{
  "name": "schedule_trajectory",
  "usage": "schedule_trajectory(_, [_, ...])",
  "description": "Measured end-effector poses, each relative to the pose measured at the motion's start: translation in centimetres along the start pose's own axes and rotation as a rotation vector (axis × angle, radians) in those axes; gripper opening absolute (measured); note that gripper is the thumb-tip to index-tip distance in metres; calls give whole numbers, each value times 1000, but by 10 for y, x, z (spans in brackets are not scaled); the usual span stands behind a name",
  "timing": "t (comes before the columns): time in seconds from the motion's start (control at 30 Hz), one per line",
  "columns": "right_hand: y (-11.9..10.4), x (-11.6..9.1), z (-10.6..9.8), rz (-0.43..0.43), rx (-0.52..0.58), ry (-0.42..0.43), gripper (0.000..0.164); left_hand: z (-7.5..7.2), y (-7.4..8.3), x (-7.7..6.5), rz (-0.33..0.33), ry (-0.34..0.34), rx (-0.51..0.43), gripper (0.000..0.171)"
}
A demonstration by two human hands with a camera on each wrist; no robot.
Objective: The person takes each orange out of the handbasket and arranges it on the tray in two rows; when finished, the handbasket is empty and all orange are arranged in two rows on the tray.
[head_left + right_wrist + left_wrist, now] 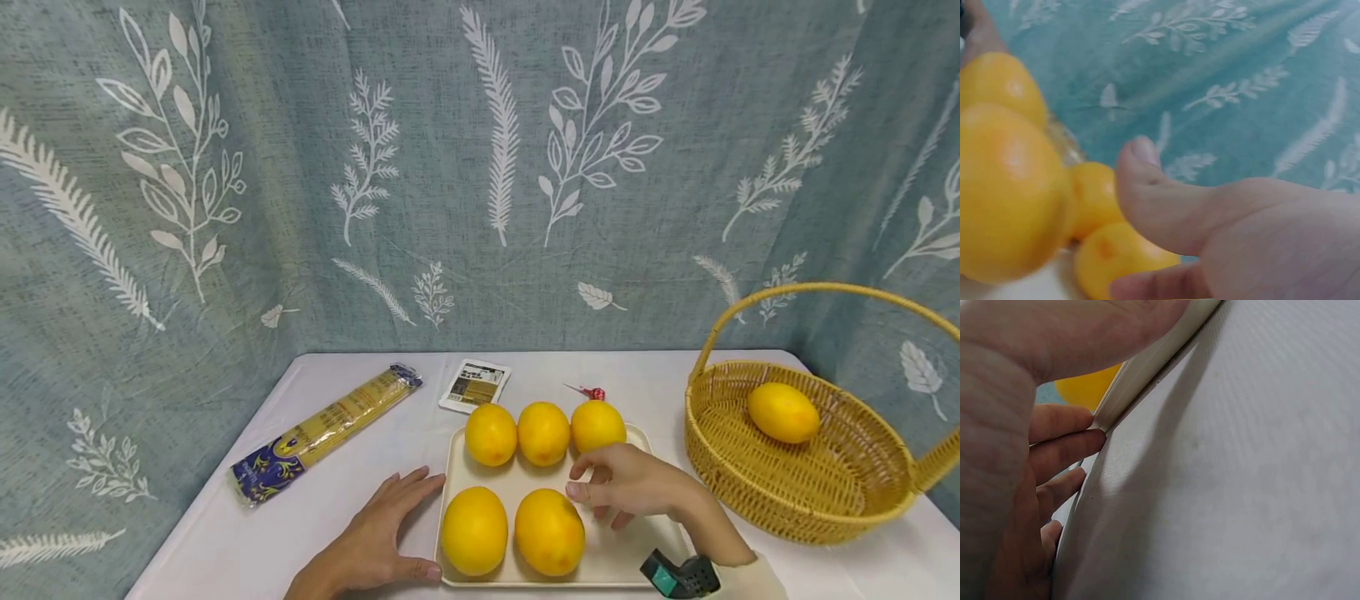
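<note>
A cream tray (pixel 622 554) holds large yellow-orange fruits in two rows. At its back stand a left fruit (pixel 491 434), a middle fruit (pixel 543 433) and a right fruit (pixel 597 423). In front are an oval fruit (pixel 475 531) and a rounder one (pixel 550 532). My left hand (pixel 378 533) lies at the tray's left side, thumb and fingers spread; in the left wrist view its fingertips meet the tray edge (pixel 1124 397). Over the tray's right half, my right hand (pixel 633 483) hovers with loosely bent fingers and nothing in them, its thumb close to the rounder front fruit.
A woven basket (pixel 795 500) with a tall handle stands at the right, one yellow fruit (pixel 783 412) inside. At the left lies a bag of spaghetti (pixel 326 433). Behind the tray are a flat packet (pixel 475 385) and a small red-handled item (pixel 592 392). A leaf-patterned curtain (pixel 450 167) surrounds the table.
</note>
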State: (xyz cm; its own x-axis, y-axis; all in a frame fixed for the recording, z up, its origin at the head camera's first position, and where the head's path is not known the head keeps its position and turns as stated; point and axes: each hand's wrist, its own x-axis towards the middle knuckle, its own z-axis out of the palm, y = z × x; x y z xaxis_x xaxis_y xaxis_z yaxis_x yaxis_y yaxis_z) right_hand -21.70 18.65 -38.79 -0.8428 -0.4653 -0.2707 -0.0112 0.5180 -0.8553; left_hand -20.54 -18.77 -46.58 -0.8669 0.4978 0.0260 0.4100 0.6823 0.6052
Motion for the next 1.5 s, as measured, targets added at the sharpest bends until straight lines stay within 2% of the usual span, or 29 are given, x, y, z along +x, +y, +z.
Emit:
schedule_trajectory(0.13, [0, -8, -20, -47, 0, 127, 50, 0, 0, 1, -13, 0, -2, 108])
schedule_trajectory(0.2, [1, -15, -32, -52, 4, 231, 46, 0, 0, 2, -14, 1, -4, 108])
schedule_trajectory(0.3, [5, -28, -51, -59, -32, 436, 43, 0, 1, 2, -15, -3, -6, 108])
schedule_trajectory(0.47, [24, -50, -80, 11, -123, 783, 50, 0, 3, 1, -36, -18, -24, 107])
schedule_trajectory(0.53, [36, -57, -90, 47, -167, 880, 51, 0, 4, 1, -46, -19, -30, 107])
schedule_trajectory(0.6, [49, -61, -99, 70, -196, 939, 51, 0, 4, 1, -48, -17, -29, 107])
schedule_trajectory(0.7, [68, -67, -111, 111, -203, 960, 54, 0, 3, 1, -39, -13, -21, 107])
schedule_trajectory(0.87, [86, -76, -127, 199, -160, 922, 66, 1, 3, 1, -13, -12, -6, 107])
schedule_trajectory(1.1, [96, -78, -135, 201, -173, 852, 70, 0, 3, 1, 0, -8, -13, 106])
schedule_trajectory(1.23, [98, -75, -136, 200, -241, 836, 71, 0, 2, 1, 4, -10, -14, 106])
schedule_trajectory(1.37, [100, -74, -135, 190, -333, 853, 69, 0, 2, 1, -2, -12, -16, 107])
schedule_trajectory(1.5, [101, -75, -132, 218, -393, 859, 64, 0, 2, 1, -11, -16, -17, 106])
